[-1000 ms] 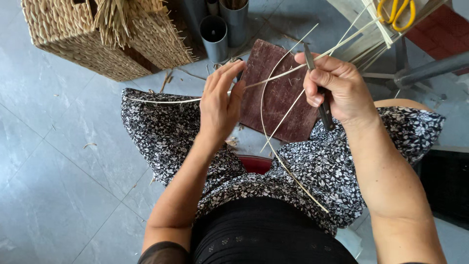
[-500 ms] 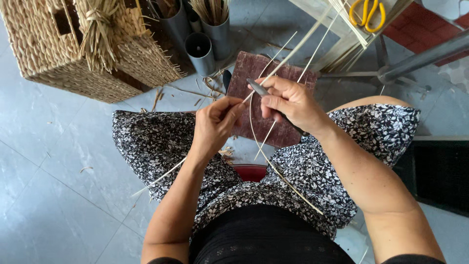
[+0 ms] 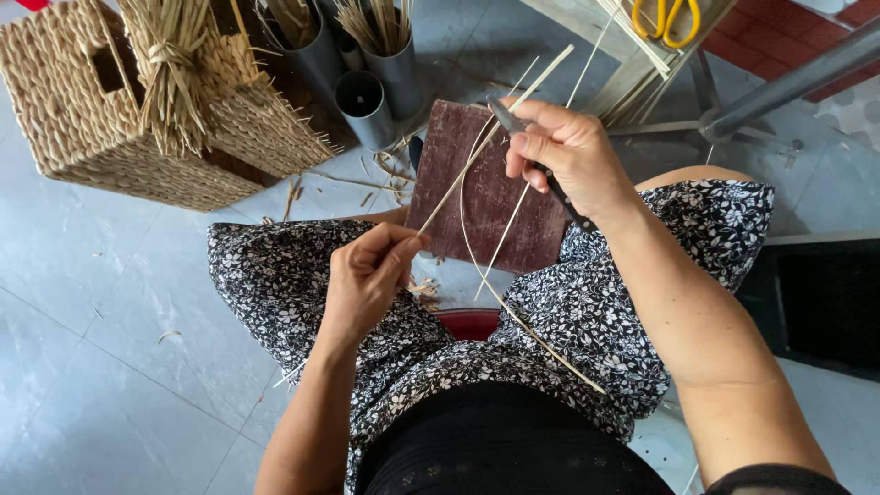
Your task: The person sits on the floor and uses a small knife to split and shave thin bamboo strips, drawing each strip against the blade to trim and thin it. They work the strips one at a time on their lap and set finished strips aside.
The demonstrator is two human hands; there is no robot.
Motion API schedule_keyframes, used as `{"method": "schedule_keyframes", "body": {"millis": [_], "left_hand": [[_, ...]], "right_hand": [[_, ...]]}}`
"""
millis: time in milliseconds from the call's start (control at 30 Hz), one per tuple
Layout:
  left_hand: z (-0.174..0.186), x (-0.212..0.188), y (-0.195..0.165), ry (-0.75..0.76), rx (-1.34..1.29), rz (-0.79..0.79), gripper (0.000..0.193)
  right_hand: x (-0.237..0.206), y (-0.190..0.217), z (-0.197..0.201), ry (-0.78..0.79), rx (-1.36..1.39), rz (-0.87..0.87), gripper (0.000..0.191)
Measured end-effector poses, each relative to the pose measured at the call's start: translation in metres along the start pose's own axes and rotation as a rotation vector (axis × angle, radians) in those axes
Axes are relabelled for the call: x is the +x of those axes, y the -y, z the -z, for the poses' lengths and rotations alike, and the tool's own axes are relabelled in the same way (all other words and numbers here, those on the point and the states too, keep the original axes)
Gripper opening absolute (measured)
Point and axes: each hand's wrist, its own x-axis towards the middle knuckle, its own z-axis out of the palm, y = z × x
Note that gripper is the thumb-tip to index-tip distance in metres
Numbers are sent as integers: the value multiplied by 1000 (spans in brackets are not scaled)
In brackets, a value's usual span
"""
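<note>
My left hand (image 3: 367,275) pinches a thin pale bamboo strip (image 3: 486,147) that runs up and right toward the upper middle of the view. My right hand (image 3: 568,156) grips a dark-handled knife (image 3: 541,170), blade tip near the strip at its upper end. More pale strips (image 3: 500,293) loop down across my lap over the black-and-white floral skirt (image 3: 284,275). A dark reddish-brown board (image 3: 486,206) lies under the strips, between my knees.
A woven basket (image 3: 73,119) with a tied straw bundle (image 3: 170,69) stands at the upper left. Grey metal tubes (image 3: 362,105) holding sticks sit behind the board. Yellow-handled scissors (image 3: 669,18) lie on a slatted rack at the upper right. The floor is grey tile.
My left hand has slid down and left along the strip, away from the right hand. The right hand with the knife has stayed near the top of the board.
</note>
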Motion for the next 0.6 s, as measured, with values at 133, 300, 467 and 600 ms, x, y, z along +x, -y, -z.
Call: {"method": "schedule_keyframes", "body": {"millis": [133, 300, 467, 600], "left_hand": [[7, -7, 4, -6, -12, -4, 15], [23, -16, 10, -28, -39, 91, 15], [33, -13, 11, -112, -137, 143, 18], [10, 2, 11, -108, -138, 99, 19]], "right_hand": [[1, 3, 10, -45, 0, 0, 32], [1, 24, 32, -185, 79, 53, 32], [-4, 35, 33, -198, 111, 139, 39], [-10, 23, -7, 198, -159, -45, 47]]}}
